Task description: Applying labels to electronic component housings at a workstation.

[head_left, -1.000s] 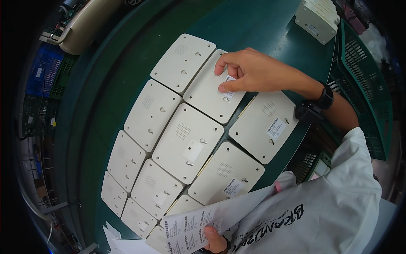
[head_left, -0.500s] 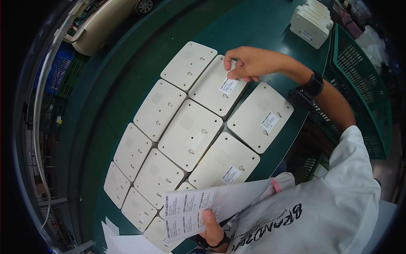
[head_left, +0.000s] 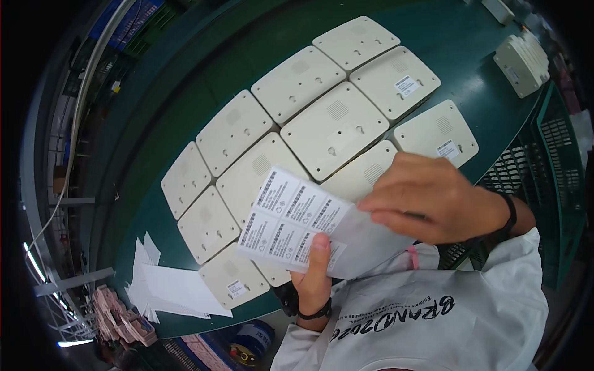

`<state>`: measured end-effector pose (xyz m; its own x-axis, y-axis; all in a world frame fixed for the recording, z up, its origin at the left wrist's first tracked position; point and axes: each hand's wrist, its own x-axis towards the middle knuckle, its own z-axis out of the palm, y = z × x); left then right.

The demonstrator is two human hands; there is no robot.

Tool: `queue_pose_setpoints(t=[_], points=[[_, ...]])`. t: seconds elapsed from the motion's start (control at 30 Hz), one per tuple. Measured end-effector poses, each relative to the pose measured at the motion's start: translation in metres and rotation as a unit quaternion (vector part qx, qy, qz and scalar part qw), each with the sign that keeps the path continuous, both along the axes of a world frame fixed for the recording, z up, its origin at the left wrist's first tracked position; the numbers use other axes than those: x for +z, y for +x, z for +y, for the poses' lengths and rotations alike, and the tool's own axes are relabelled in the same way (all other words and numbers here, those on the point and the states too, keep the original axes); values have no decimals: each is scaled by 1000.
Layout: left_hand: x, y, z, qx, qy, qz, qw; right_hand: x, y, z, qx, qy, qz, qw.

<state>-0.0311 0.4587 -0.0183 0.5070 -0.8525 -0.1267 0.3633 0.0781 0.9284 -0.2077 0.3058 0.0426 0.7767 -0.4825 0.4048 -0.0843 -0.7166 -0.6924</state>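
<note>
Four of the cream panels on the bench show stickers, the rest look bare; my left hand pinches the label sheet upright, my right hand curls at its edge, grip unclear.

A single head-worn fisheye view looks steeply down, close over the hands and the green table; its dark, bent rim probably hides the edges.

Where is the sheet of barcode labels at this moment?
In the head view, the sheet of barcode labels is low in the centre, held up by the left hand over the cream panels, with the right hand at its right edge.
</note>
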Motion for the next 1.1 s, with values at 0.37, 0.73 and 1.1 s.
queue_pose_setpoints(t=[0.37,0.73,1.1], points=[[-8,-1,-3,-7,-66,4,998,-18,33,31,-2,-156,-28,987],[-16,-3,-1,-23,-87,-41,995,-23,40,36,-7,-214,-39,976],[-8,4,4,7,-103,-175,979,-17,43,34,4,-50,-27,998]])
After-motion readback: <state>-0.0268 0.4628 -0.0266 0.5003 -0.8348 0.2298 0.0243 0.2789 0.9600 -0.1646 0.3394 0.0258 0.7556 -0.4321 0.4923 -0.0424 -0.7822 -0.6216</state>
